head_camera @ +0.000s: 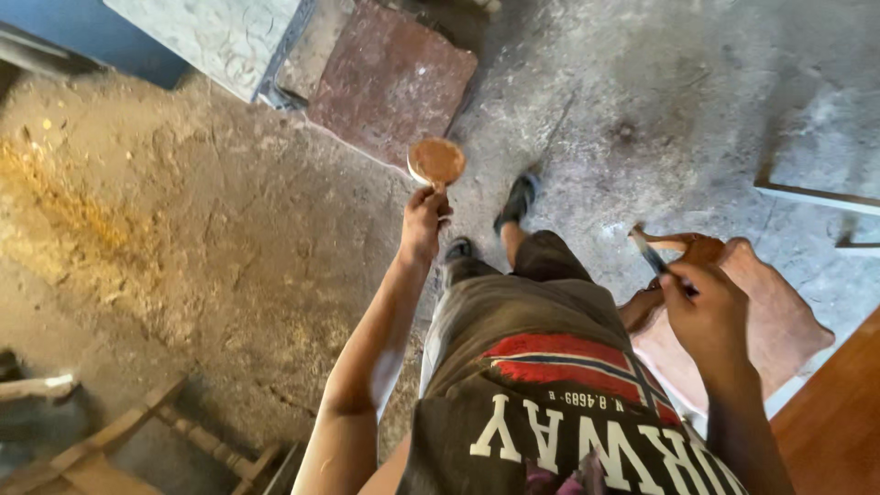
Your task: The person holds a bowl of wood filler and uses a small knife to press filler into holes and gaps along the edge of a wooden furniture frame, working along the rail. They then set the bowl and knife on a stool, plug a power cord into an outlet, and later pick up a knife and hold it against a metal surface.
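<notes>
My left hand (423, 220) is stretched forward, gripping the rim of a small round tin (436, 161) filled with brown stuff, held level above the dusty floor. My right hand (706, 312) is shut on a thin brush (653, 257) whose tip points up and to the left. Just beside that hand stands a pale reddish wooden piece (779, 321) with a curved top. My legs and dark shoes (518, 202) show below, between the two hands.
A reddish-brown slab (390, 78) lies on the concrete floor ahead, beside a grey patterned panel (215, 37). Sawdust covers the ground at the left (110, 229). A turned wooden frame (156, 431) lies at the bottom left, an orange-brown board (839, 422) at the bottom right.
</notes>
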`<state>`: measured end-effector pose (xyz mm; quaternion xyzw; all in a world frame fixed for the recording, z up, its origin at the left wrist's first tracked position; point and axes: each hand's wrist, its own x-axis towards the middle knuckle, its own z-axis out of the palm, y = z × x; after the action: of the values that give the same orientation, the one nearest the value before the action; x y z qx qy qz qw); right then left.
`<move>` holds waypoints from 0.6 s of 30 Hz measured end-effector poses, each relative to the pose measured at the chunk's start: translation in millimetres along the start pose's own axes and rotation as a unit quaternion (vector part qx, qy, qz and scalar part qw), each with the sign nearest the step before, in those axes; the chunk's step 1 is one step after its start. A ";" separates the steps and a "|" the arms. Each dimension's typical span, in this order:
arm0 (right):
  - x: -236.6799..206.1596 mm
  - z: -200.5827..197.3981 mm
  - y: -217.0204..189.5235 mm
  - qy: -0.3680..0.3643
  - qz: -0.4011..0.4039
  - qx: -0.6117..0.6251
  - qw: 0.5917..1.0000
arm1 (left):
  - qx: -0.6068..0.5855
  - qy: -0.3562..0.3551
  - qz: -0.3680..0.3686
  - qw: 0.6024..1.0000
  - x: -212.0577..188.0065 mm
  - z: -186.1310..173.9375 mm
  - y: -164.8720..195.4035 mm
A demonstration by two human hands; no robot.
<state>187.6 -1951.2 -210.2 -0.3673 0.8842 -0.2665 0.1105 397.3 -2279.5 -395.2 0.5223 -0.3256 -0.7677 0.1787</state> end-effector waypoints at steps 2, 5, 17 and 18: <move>54.1 39.3 22.0 -0.017 -0.012 0.067 0.998 | -0.044 0.015 -0.019 0.999 30.4 4.0 5.5; 147.4 107.2 32.2 -0.094 0.081 0.067 0.990 | -0.089 0.025 0.020 0.995 78.5 13.9 24.9; 452.3 321.8 -75.1 -0.259 -0.030 0.113 0.959 | -0.054 0.236 0.048 0.969 307.0 15.9 49.2; 464.6 339.8 -86.9 -0.271 -0.031 0.127 0.954 | -0.061 0.247 0.046 0.966 318.3 12.5 48.4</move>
<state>44.0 -2464.0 -445.3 -0.4362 0.7677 -0.2703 0.3838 258.3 -2506.2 -577.2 0.6679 -0.2474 -0.6245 0.3204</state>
